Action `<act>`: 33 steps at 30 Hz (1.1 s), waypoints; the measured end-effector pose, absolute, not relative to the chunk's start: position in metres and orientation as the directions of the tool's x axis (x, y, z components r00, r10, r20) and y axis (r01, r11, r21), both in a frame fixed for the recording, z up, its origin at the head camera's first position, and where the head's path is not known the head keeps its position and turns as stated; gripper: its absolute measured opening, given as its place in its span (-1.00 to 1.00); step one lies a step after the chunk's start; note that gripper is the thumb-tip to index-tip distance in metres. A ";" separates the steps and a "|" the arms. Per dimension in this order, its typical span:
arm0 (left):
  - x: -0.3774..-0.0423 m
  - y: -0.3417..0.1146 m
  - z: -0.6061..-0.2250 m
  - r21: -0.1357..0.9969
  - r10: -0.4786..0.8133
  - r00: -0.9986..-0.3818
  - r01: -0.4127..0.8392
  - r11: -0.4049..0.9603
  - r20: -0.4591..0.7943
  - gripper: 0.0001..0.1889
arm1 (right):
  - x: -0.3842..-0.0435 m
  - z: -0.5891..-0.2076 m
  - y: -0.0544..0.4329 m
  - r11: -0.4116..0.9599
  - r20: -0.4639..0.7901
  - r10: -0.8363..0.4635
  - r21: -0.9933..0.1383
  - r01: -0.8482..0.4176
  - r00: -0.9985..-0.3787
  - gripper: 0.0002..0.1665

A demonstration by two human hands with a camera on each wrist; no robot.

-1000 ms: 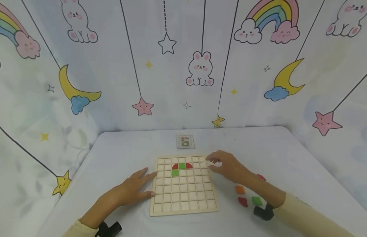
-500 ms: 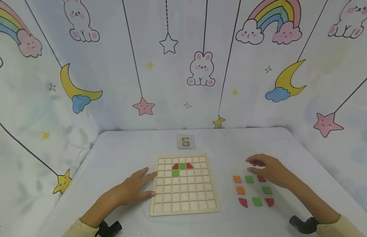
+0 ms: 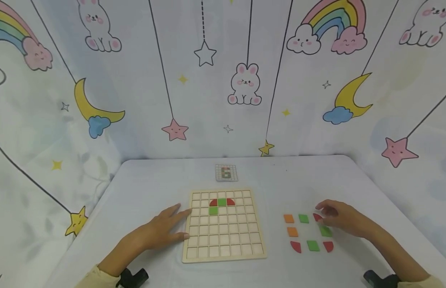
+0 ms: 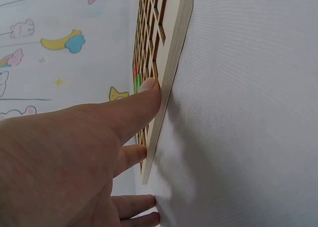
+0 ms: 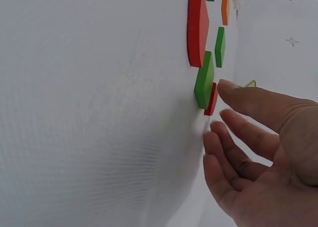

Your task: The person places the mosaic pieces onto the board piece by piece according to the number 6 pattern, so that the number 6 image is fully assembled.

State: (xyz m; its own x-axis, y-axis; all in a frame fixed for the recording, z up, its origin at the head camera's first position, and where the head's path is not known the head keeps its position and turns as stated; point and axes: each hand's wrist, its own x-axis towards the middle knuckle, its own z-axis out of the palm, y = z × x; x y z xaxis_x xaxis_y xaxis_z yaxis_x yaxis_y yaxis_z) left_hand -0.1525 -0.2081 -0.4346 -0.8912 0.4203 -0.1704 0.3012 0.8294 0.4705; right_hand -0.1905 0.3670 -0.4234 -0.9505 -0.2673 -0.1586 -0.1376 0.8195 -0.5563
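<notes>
My left hand (image 3: 160, 230) rests its thumb and index finger against the left edge of the wooden grid board (image 3: 223, 252), fingers spread. On the board, a red quarter-round tile (image 3: 214, 203), a green square tile (image 3: 222, 202) and another red quarter-round tile (image 3: 230, 202) sit in a row, with a second green tile (image 3: 213, 210) below the left one. My right hand (image 3: 343, 218) hovers at a loose red quarter-round tile (image 3: 317, 217), its thumb and fingers apart around it. In the right wrist view, the thumb (image 5: 248, 100) is close to that red tile (image 5: 211, 100), partly behind a green tile (image 5: 204, 83).
Several other loose tiles lie right of the board, including an orange square (image 3: 289, 218), a green square (image 3: 313, 245) and a red quarter-round (image 3: 295, 247). A small pattern card (image 3: 226, 173) lies behind the board. A cartoon-printed cloth (image 3: 208, 100) hangs at the back.
My right hand has moved from the board's right edge over to the loose tiles, then lowered to the red one at upper right. My left hand has stayed at the board.
</notes>
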 end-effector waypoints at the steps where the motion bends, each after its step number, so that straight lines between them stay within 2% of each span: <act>1: -0.153 -0.208 -0.435 0.467 0.418 -0.892 0.300 0.832 -0.173 -0.16 | -0.190 -0.425 0.367 0.817 -0.157 -0.278 -0.558 -0.147 -0.948 -0.59; 14: -0.153 -0.207 -0.435 0.461 0.403 -0.896 0.282 0.842 -0.187 -0.16 | -0.190 -0.432 0.362 0.842 -0.092 -0.289 -0.498 -0.208 -0.953 -0.77; 22: -0.152 -0.207 -0.436 0.451 0.376 -0.904 0.254 0.856 -0.204 -0.17 | -0.195 -0.431 0.354 0.828 -0.060 -0.326 -0.499 -0.255 -0.943 -0.75; 26: -0.151 -0.207 -0.435 0.454 0.378 -0.903 0.255 0.854 -0.205 -0.17 | -0.198 -0.428 0.337 0.814 -0.027 -0.338 -0.510 -0.278 -0.941 -0.73; 33: -0.152 -0.205 -0.432 0.467 0.396 -0.896 0.269 0.842 -0.199 -0.16 | -0.202 -0.420 0.283 0.811 -0.049 -0.298 -0.541 -0.225 -0.953 -0.71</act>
State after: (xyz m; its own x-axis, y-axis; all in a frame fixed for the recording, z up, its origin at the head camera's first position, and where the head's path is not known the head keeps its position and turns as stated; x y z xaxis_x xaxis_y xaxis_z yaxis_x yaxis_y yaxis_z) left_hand -0.1518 -0.2054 -0.4316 -0.8964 0.3962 -0.1988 0.2689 0.8425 0.4668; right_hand -0.2017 0.2833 -0.4199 -0.9535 -0.2975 -0.0487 -0.2253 0.8105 -0.5406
